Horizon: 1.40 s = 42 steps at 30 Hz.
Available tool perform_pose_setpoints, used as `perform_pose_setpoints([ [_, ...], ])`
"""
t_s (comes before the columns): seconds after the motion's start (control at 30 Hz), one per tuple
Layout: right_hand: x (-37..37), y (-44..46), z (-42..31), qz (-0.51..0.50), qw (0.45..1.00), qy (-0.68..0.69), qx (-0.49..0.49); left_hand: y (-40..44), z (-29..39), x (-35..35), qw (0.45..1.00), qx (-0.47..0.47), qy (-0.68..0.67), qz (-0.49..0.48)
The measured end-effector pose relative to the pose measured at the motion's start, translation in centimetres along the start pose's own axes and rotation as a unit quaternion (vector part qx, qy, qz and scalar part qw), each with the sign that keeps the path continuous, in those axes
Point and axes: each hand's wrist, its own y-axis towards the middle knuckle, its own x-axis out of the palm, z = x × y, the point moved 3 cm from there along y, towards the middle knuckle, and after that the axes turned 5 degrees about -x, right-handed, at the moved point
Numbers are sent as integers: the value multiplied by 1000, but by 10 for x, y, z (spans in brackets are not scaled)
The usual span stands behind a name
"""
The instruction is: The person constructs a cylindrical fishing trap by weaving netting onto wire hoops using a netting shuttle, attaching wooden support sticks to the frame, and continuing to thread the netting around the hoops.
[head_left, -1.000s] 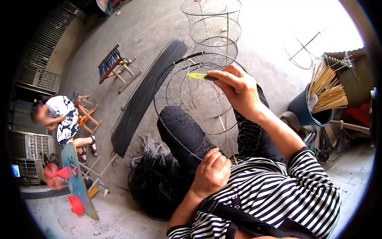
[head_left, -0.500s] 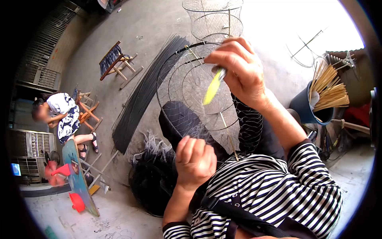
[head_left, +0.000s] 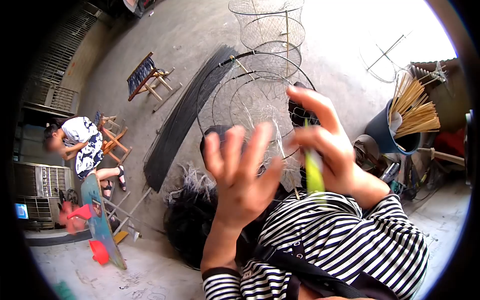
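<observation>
A round wire-hooped net cage [head_left: 254, 52] with thin mesh rests over my lap, its open hoop facing up. My left hand [head_left: 242, 185] is raised over its near side, fingers spread and somewhat blurred, with no object visible in it. At the right of the hoop, my right hand [head_left: 330, 150] has a bright yellow-green slim tool [head_left: 314, 172] tucked against the palm, pointing down. Motion blur hides the tool's exact kind. The right index finger stretches out toward the mesh. Pale strands [head_left: 250, 117] cross the middle of the netting.
Another net cage [head_left: 270, 22] stands ahead. A bundle of black rods [head_left: 175, 125] lies on the floor at left, near a folding stool [head_left: 141, 77]. A blue bucket [head_left: 382, 130] holds bamboo sticks [head_left: 415, 107]. A seated person [head_left: 82, 140] is at far left, behind a skateboard-like board [head_left: 97, 220].
My right hand has come down and toward me with the yellow-green tool. My left hand has risen slightly and its curled fingers have spread apart.
</observation>
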Motion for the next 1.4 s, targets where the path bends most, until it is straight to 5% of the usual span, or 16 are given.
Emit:
perform_pose_setpoints([
  [0.03,-13,-1,-13,-24,998,54,-32,8,2,12,998,22,-46,-22],
  [0.13,-113,-154,54,87,975,-134,153,1,8,55,979,44,-156,-127],
  [0.17,-159,-105,57,225,943,176,168,-13,8,63,968,18,-202,-145],
  [0.2,-183,-77,61,337,801,467,161,-25,10,62,967,5,-209,-146],
  [0.3,-188,-72,57,383,775,485,133,-50,16,55,961,-27,-223,-162],
  [0.33,-158,-55,47,385,877,237,161,-53,19,51,963,-35,-224,-145],
  [0.4,-116,-79,73,298,926,29,231,-62,22,46,963,-51,-221,-146],
  [0.47,-75,-50,63,114,971,-130,168,-71,23,44,963,-52,-212,-157],
  [0.53,-38,-24,54,-52,963,-260,45,-72,27,41,966,-52,-202,-152],
  [0.63,-11,-12,60,-93,925,-369,-4,-76,29,37,966,-68,-196,-152],
  [0.93,4,12,79,-116,900,-402,-122,-80,33,33,968,-87,-187,-145],
  [1.17,11,34,121,-92,977,-141,-128,-80,33,32,967,-92,-189,-141],
  [1.4,31,44,104,-113,979,-93,-145,-69,36,35,969,-58,-202,-131],
])
